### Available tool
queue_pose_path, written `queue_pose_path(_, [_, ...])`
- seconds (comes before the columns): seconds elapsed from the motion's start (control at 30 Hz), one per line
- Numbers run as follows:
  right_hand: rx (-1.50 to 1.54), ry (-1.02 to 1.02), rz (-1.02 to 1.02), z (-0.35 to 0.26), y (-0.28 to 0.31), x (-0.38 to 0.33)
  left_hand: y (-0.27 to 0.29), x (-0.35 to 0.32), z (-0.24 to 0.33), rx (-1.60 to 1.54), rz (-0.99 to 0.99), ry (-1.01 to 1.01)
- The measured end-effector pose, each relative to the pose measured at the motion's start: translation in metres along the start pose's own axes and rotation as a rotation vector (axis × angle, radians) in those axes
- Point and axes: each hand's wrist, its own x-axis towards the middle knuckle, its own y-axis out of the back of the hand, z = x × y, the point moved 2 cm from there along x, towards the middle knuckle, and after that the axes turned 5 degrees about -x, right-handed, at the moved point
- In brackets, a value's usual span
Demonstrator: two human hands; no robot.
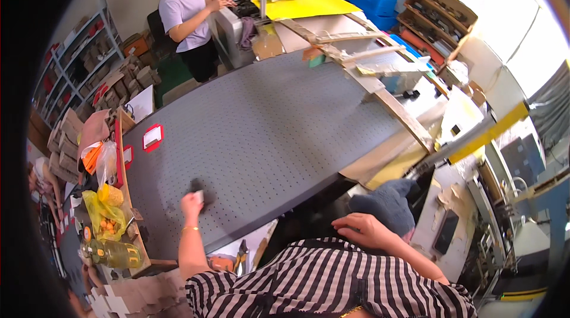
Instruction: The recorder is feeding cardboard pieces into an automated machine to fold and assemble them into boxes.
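**Where things lie on and around the surface**

The left hand [191, 204] rests on the surface [267, 134] near its front edge, touching a small pad [196, 188]. The right hand [363, 229] lies off the surface, right of it, just before a knitted cap [387, 202]. A co-worker [189, 15] stands behind the far end.

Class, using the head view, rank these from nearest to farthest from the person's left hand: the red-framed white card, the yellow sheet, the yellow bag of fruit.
From the left hand:
1. Red-framed white card, up and left on the grey table; the yellow bag of fruit, at the left edge, is too close to call.
2. Yellow sheet, far end.
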Motion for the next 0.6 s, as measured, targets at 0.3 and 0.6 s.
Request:
queue_pose_path(0.3, [-0.035,-0.153,0.78,0.025,0.067,-0.182,-0.268,-0.377,0.328,0.064,-1.333,-1.229])
queue_pose_path(0.6, [-0.216,-0.35,0.978,0.012,0.076,-0.376,-0.348,-0.649,0.357,-0.042,-1.935,-1.479])
